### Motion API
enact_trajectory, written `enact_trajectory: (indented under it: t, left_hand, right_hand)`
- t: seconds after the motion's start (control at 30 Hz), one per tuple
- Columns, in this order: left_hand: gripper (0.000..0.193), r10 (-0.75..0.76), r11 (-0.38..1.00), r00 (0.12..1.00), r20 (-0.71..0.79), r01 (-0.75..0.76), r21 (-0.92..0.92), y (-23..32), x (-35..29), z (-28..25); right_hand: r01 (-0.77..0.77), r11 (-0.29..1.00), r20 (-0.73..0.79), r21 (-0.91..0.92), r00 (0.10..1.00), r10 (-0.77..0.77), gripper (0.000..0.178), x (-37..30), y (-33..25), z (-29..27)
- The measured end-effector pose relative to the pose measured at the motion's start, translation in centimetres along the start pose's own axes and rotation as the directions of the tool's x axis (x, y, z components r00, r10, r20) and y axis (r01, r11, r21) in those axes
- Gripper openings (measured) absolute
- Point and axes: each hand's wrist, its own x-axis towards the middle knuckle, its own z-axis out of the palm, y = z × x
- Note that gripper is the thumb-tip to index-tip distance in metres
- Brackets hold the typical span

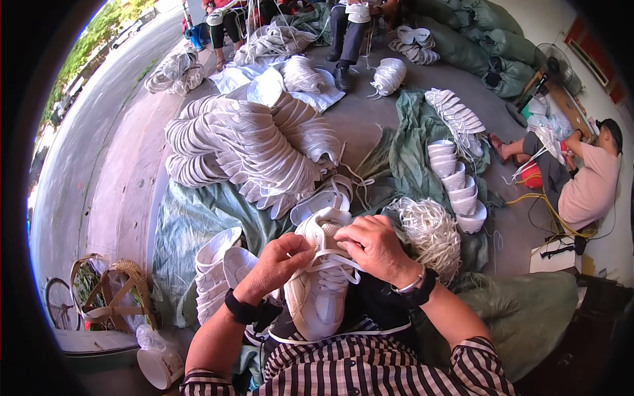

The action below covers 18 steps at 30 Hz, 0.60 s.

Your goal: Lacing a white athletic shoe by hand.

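Observation:
A white shoe (317,307) lies in my lap, toe toward me, with a white shoelace (335,259) threaded across its front and looping loosely over the upper part. My left hand (284,259) pinches the shoelace beside the shoe's left edge. On the other side, my right hand (378,247) is closed, thumb and forefinger together at the top opening near the tongue; what lies between these fingertips is hidden. Just beyond the shoe sits another pale shoe upper (323,201). Close to my right hand lies a big bundle of white laces (429,234).
Ahead rises a large pile of nested white shoe uppers (254,142) on green sheeting (198,204). More stacked uppers (214,270) stand at left, others (456,175) at right. A white bucket (158,366) is lower left. A co-worker (591,178) sits at right; others sit far ahead.

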Motion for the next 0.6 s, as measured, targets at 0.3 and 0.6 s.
enact_trajectory:
  t: [0.3, 0.6]
  left_hand:
    - [0.021, -0.122, 0.993, 0.981, -0.148, 0.121, -0.016, 0.6, 0.2, 0.8]
    - [0.027, -0.097, 0.991, 0.995, 0.033, 0.100, -0.089, 0.2, 1.6, -0.8]
  right_hand:
    - [-0.476, 0.536, 0.388, 0.697, 0.879, 0.275, 0.020, 0.1, 0.6, 2.9]
    - [-0.506, 0.573, 0.355, 0.645, 0.862, 0.362, 0.015, -0.3, 0.1, 3.0]
